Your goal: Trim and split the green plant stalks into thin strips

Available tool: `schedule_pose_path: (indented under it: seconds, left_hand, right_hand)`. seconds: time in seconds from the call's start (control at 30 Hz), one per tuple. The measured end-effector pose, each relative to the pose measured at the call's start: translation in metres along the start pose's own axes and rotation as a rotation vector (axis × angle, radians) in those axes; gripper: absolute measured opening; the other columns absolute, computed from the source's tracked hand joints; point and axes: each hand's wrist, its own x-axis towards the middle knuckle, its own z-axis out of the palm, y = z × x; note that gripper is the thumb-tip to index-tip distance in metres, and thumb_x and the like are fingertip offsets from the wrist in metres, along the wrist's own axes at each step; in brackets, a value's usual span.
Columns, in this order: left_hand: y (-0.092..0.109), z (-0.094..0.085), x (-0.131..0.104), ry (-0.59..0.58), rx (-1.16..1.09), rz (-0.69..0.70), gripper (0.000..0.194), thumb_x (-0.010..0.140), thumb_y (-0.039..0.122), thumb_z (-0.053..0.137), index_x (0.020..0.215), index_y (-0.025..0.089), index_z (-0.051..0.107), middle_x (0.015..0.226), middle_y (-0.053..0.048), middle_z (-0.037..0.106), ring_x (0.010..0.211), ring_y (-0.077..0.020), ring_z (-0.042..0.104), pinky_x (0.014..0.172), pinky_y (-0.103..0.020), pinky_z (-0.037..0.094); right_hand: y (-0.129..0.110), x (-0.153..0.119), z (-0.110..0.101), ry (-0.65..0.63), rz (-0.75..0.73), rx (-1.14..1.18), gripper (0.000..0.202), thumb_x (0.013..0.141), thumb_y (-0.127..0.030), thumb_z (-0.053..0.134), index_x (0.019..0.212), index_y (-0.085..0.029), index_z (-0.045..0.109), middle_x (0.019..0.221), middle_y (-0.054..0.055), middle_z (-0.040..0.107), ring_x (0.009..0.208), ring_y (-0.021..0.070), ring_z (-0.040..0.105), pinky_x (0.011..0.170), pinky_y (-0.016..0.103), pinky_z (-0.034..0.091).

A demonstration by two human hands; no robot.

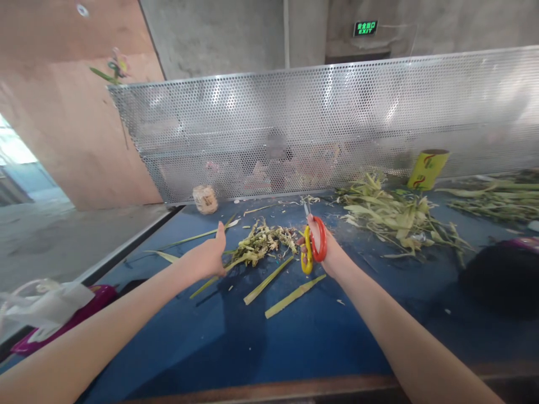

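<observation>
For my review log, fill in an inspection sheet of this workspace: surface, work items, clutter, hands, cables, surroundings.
Surface: blue tabletop, littered with small plant scraps.
Work items: scissors with red and yellow handles; heap of plant trimmings; loose leaf strips on its near side.
Clutter: bundle of leafy stems and yellow cylinder toward the right; pale block at the back; white bag at the left.
Left hand: beside the heap, thumb raised; contact unclear.
Right hand: holds the scissors, blades pointing away.
Cables: nothing seen on the tabletop.
Surroundings: perforated metal panel behind; lit exit sign beyond.
</observation>
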Motion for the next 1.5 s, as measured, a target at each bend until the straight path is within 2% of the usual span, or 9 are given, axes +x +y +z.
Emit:
schedule_pose_path:
  seconds: [0.2, 0.37, 0.5, 0.7, 1.0, 1.17, 1.33, 1.43, 1.5]
  left_hand:
    - [-0.016, -0.01, -0.023, -0.203, -0.138, 0.125, 0.115, 0.055, 0.035, 0.066, 0.14, 0.008, -0.007, 0.073, -0.006, 0.07, 0.065, -0.024, 0.062, 0.047, -0.025, 0.036]
    - [-0.011, -0.006, -0.012, 0.082, -0.058, 0.141, 0.103, 0.068, 0.058, 0.049, 0.14, 0.008, -0.006, 0.093, -0.015, 0.066, 0.072, -0.0249, 0.062, 0.054, -0.026, 0.039]
    - [-0.005, 0.005, 0.012, 0.124, 0.019, 0.204, 0.101, 0.065, 0.052, 0.057, 0.141, 0.012, 0.004, 0.108, -0.016, 0.061, 0.083, -0.0266, 0.061, 0.06, -0.027, 0.041]
    - [0.004, 0.018, 0.028, 0.201, 0.081, 0.327, 0.066, 0.072, 0.033, 0.053, 0.132, 0.017, 0.033, 0.104, -0.01, 0.064, 0.087, -0.025, 0.061, 0.065, -0.029, 0.044]
    - [0.021, 0.013, 0.075, 0.298, 0.078, 0.341, 0.039, 0.071, 0.016, 0.049, 0.109, 0.016, 0.058, 0.099, -0.009, 0.066, 0.094, -0.0252, 0.059, 0.079, -0.032, 0.043]
    - [0.034, 0.009, 0.102, 0.333, 0.014, 0.31, 0.046, 0.074, 0.017, 0.049, 0.12, 0.017, 0.05, 0.107, -0.009, 0.064, 0.098, -0.0228, 0.058, 0.08, -0.029, 0.042]
    - [0.025, -0.018, 0.084, 0.221, -0.029, 0.361, 0.099, 0.061, 0.031, 0.069, 0.141, 0.02, 0.012, 0.095, -0.003, 0.069, 0.088, -0.0179, 0.062, 0.073, -0.022, 0.042]
    - [0.005, -0.051, 0.056, 0.252, -0.027, 0.32, 0.08, 0.07, 0.045, 0.057, 0.139, 0.025, 0.021, 0.089, -0.002, 0.07, 0.08, -0.0193, 0.062, 0.068, -0.025, 0.042]
    - [-0.012, -0.069, 0.039, 0.384, 0.025, 0.208, 0.061, 0.075, 0.048, 0.048, 0.13, 0.022, 0.042, 0.069, -0.002, 0.069, 0.073, -0.0203, 0.061, 0.067, -0.027, 0.041]
  right_hand:
    - [-0.001, 0.012, -0.007, 0.108, -0.076, -0.011, 0.039, 0.076, -0.059, 0.046, 0.089, -0.023, 0.04, 0.049, -0.006, 0.047, 0.04, 0.0099, 0.049, 0.036, 0.021, 0.046]
    - [-0.002, 0.018, -0.014, 0.143, -0.115, 0.005, 0.043, 0.075, -0.062, 0.045, 0.098, -0.025, 0.038, 0.051, -0.007, 0.047, 0.042, 0.0107, 0.052, 0.04, 0.021, 0.047]
    - [-0.001, 0.018, -0.014, 0.119, -0.08, 0.028, 0.043, 0.077, -0.061, 0.043, 0.1, -0.026, 0.036, 0.053, -0.007, 0.047, 0.043, 0.0119, 0.055, 0.041, 0.022, 0.047]
    - [-0.003, 0.013, -0.01, 0.07, -0.016, 0.058, 0.033, 0.082, -0.056, 0.039, 0.094, -0.025, 0.035, 0.052, -0.007, 0.048, 0.042, 0.0131, 0.056, 0.044, 0.026, 0.049]
    - [-0.005, 0.015, -0.009, 0.083, 0.001, 0.081, 0.033, 0.083, -0.056, 0.037, 0.094, -0.024, 0.036, 0.05, -0.007, 0.046, 0.041, 0.0116, 0.053, 0.041, 0.023, 0.047]
    - [-0.006, 0.016, -0.009, 0.113, 0.011, 0.07, 0.038, 0.082, -0.057, 0.039, 0.101, -0.024, 0.037, 0.05, -0.007, 0.045, 0.04, 0.0119, 0.053, 0.042, 0.024, 0.048]
    - [-0.004, 0.016, -0.01, 0.1, 0.017, 0.072, 0.042, 0.081, -0.058, 0.04, 0.103, -0.024, 0.039, 0.051, -0.007, 0.046, 0.041, 0.0124, 0.053, 0.043, 0.028, 0.05]
    - [-0.004, 0.014, -0.007, 0.083, -0.007, 0.032, 0.043, 0.078, -0.06, 0.043, 0.102, -0.024, 0.039, 0.051, -0.006, 0.047, 0.041, 0.0127, 0.052, 0.04, 0.026, 0.048]
    - [-0.005, 0.01, -0.004, 0.079, -0.044, -0.035, 0.044, 0.075, -0.06, 0.048, 0.1, -0.025, 0.039, 0.051, -0.007, 0.046, 0.039, 0.0118, 0.05, 0.036, 0.025, 0.045]
